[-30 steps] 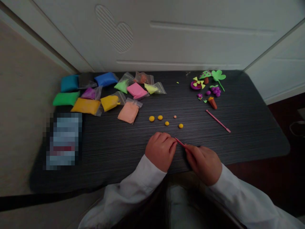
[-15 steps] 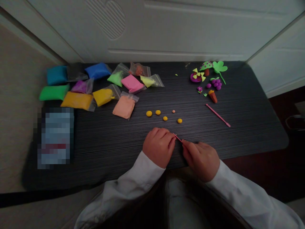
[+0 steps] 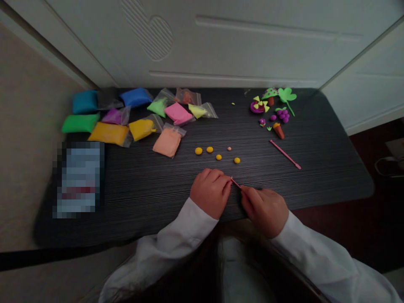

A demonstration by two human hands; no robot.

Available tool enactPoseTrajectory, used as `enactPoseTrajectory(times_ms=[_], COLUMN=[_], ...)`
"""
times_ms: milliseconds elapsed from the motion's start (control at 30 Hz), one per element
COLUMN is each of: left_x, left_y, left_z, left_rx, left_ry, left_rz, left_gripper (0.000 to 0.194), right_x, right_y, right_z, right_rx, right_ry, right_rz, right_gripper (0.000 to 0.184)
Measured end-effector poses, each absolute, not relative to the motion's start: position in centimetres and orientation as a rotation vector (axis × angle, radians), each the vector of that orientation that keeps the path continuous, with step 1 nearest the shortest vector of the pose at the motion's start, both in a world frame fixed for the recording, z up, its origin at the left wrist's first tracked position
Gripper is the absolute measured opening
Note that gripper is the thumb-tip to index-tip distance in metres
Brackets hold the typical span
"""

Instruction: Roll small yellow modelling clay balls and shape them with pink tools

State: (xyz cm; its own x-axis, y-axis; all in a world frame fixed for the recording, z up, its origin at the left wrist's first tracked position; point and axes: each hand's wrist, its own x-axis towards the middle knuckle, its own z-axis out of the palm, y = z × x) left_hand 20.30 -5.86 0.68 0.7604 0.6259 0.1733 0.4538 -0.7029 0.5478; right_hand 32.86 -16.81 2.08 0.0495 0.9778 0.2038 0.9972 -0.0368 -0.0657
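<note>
My right hand (image 3: 267, 210) is closed around a thin pink clay modelling tool (image 3: 236, 183), whose end points left and upward. My left hand (image 3: 210, 191) has its fingers pinched together at that end of the tool. Whatever lies in this pinch is hidden, apart from a tiny pale bit at the tip. Just beyond my hands lie several small yellow clay balls (image 3: 219, 157) and a smaller peach clay ball (image 3: 229, 148). A second pink modelling tool (image 3: 285, 155) rests on the table to the right.
Bags of coloured clay, among them a peach bag (image 3: 168, 142) and an orange bag (image 3: 109, 133), fill the back left. A blurred-out object (image 3: 80, 179) lies at left. Clay figures stand back right, including purple grapes (image 3: 283, 115) and a green clover (image 3: 287, 95). A white panel (image 3: 236, 50) borders the dark table (image 3: 142, 189).
The camera view has shifted slightly, so the table's contents sit a little differently in the picture. Both hands keep nearly the same pose, with the tool's end still at my left fingertips.
</note>
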Motion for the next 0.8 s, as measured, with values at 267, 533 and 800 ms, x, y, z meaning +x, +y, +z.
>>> enactPoseTrajectory(times_ms=[267, 533, 800], left_x=[20.1, 20.1, 19.4], left_y=[-5.8, -5.6, -5.1], left_z=[0.7, 0.6, 1.1], left_rx=[2.461, 2.407, 2.308], left_ry=[0.815, 0.782, 0.771], left_rz=[0.525, 0.614, 0.691], left_gripper=[0.019, 0.016, 0.013], right_x=[35.2, 40.0, 36.4], right_y=[-17.3, -15.9, -16.0], right_z=[3.8, 1.2, 2.8], right_rx=[-2.248, -2.487, -2.059], right_ry=[-1.729, -1.672, -1.677], right_rz=[-0.14, -0.267, -0.132], right_gripper=[0.02, 0.038, 0.028])
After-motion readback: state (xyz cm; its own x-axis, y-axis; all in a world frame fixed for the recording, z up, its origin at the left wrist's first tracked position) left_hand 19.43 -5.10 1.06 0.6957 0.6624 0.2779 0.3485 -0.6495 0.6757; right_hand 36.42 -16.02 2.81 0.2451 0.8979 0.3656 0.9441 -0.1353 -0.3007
